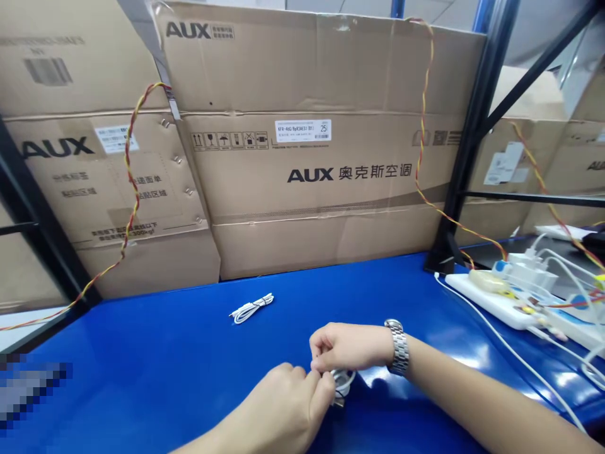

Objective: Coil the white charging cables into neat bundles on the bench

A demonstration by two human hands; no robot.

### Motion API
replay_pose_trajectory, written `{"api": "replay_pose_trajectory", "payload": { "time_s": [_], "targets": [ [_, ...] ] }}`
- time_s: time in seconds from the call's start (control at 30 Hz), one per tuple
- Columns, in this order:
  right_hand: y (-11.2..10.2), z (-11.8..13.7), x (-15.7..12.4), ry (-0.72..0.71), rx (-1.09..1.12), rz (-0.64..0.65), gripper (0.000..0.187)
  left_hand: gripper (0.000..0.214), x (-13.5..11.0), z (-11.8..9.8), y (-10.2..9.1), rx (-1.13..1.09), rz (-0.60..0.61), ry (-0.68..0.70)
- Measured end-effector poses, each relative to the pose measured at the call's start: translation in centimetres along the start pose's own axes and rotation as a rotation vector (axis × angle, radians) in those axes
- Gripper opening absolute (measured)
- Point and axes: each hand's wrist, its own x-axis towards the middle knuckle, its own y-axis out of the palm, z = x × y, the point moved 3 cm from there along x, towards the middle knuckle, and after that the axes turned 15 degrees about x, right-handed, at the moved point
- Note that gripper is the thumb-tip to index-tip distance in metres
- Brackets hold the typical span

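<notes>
Low in the centre of the head view, my left hand is closed around a coiled white cable, whose loops and metal plug stick out past the fingers. A thin dark tie runs round that coil. My right hand, with a metal watch on its wrist, is closed in a pinch against the left fingertips; what lies between its fingers is hidden. Farther back on the blue tabletop lies a second coiled white cable, bound with a dark tie.
Large cardboard boxes stand behind the table, between dark metal posts. At the right, a white power strip carries several plugs and loose white cords. Twisted red and yellow wires hang in front of the boxes.
</notes>
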Motion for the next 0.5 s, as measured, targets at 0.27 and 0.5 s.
{"api": "replay_pose_trajectory", "payload": {
  "time_s": [0.27, 0.5],
  "targets": [
    [1.8, -1.2, 0.7, 0.029, 0.208, -0.212, 0.008, 0.014, -0.1, 1.0, 1.9, -0.347, -0.131, -0.324],
    [1.2, -1.7, 1.7, -0.082, 0.156, -0.343, 0.01, 0.019, -0.3, 2.1, 1.9, -0.801, -0.052, -0.748]
  ]
}}
